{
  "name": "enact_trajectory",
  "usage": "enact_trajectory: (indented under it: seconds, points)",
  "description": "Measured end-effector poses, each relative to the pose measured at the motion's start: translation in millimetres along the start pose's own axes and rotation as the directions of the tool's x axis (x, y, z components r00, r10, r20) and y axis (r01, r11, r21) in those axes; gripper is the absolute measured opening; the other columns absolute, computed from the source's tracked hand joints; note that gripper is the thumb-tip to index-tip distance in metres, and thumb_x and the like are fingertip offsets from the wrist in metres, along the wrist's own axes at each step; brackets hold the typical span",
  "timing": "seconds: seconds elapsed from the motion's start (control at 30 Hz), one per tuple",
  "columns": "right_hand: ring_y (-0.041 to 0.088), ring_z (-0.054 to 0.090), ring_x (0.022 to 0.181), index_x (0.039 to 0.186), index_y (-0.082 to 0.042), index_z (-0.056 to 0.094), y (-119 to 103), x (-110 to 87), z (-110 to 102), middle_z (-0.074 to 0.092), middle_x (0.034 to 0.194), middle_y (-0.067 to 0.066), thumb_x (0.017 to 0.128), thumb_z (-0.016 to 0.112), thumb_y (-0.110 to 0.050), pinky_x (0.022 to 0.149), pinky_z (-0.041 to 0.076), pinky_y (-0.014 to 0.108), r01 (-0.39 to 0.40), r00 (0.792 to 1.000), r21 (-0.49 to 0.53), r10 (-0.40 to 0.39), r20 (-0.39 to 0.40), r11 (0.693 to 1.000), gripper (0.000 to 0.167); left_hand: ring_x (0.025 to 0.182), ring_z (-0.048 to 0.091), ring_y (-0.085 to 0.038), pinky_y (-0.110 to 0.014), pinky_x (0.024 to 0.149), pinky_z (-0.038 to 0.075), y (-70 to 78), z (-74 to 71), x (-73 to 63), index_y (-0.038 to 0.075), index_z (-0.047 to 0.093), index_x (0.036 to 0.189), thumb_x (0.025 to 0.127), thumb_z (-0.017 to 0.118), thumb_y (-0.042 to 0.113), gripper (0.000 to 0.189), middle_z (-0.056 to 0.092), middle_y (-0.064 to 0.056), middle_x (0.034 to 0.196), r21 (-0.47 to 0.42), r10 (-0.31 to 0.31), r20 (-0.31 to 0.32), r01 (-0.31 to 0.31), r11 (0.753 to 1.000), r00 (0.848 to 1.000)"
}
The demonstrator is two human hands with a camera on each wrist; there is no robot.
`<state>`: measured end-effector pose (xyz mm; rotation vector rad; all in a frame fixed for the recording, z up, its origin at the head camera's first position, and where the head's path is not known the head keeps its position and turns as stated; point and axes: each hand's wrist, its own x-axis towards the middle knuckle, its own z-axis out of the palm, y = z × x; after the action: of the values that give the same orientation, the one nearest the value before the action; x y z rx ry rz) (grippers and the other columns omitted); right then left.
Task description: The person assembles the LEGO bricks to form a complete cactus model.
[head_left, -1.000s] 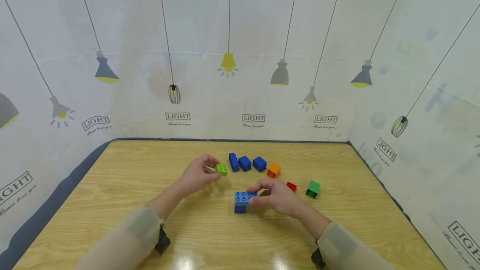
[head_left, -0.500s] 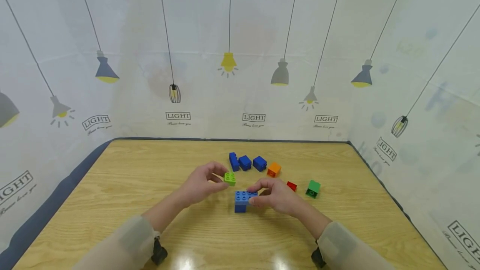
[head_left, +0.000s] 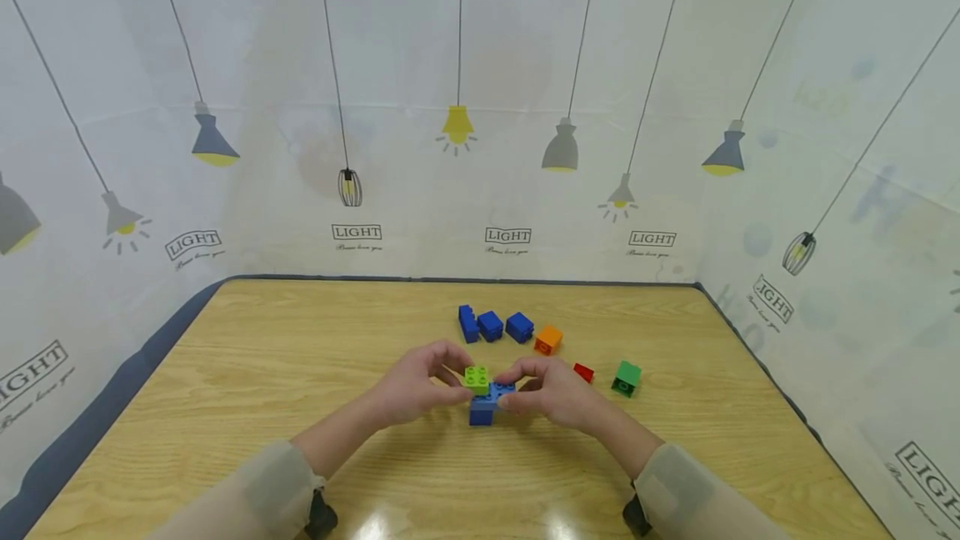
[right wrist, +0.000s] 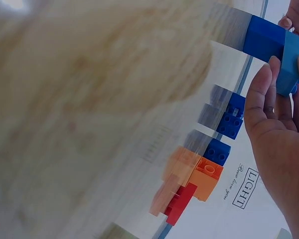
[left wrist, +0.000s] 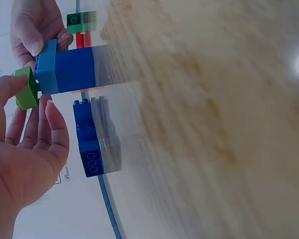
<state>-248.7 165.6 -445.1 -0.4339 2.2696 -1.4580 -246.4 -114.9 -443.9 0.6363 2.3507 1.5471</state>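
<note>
My left hand (head_left: 416, 386) pinches a lime-green building brick (head_left: 476, 380) between thumb and fingers. This brick is over the left end of a light blue brick (head_left: 505, 391), studs up. In the left wrist view a narrow gap with studs shows between the lime-green brick (left wrist: 26, 89) and the light blue brick (left wrist: 48, 67). Beneath the light blue brick's left part is a darker blue brick (head_left: 481, 417), which stands on the table. My right hand (head_left: 558, 394) grips the light blue brick's right end, with thumb in front and fingers behind.
Behind the hands lie several dark blue bricks (head_left: 491, 326) and an orange brick (head_left: 548, 340). A red brick (head_left: 583, 372), partly behind my right hand, and a green brick (head_left: 626, 378) are to the right. The wooden table (head_left: 300, 332) ends at a printed cloth backdrop.
My left hand has carried the lime-green brick right and toward me, from beside the back row to above the light blue brick. My right hand has stayed in place on the light blue brick.
</note>
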Motion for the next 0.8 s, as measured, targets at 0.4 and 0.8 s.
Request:
enact_trajectory:
  seconds: [0.4, 0.8]
  points:
    - [0.021, 0.075, 0.095, 0.122, -0.011, 0.078, -0.3, -0.4, 0.4, 0.073, 0.122, 0.007, 0.098, 0.086, -0.024, 0.085, 0.065, 0.032, -0.003, 1.000, 0.000, 0.003, -0.002, 1.000, 0.028, 0.103, 0.073, -0.019, -0.030, 0.086, 0.063, -0.7, 6.4, 0.4, 0.008, 0.068, 0.128, 0.095, 0.087, 0.018, 0.039, 0.072, -0.009, 0.127, -0.004, 0.001, 0.012, -0.001, 1.000, 1.000]
    - [0.021, 0.075, 0.096, 0.121, -0.012, 0.078, 0.4, 0.7, -0.7, 0.072, 0.123, 0.007, 0.098, 0.085, -0.024, 0.086, 0.065, 0.034, 0.001, 1.000, -0.004, -0.001, 0.004, 1.000, 0.027, 0.105, 0.072, -0.019, -0.031, 0.089, 0.063, 0.1, 7.9, 0.6, 0.009, 0.067, 0.131, 0.097, 0.086, 0.020, 0.040, 0.070, -0.010, 0.132, -0.007, -0.011, 0.031, 0.011, 1.000, 0.999]
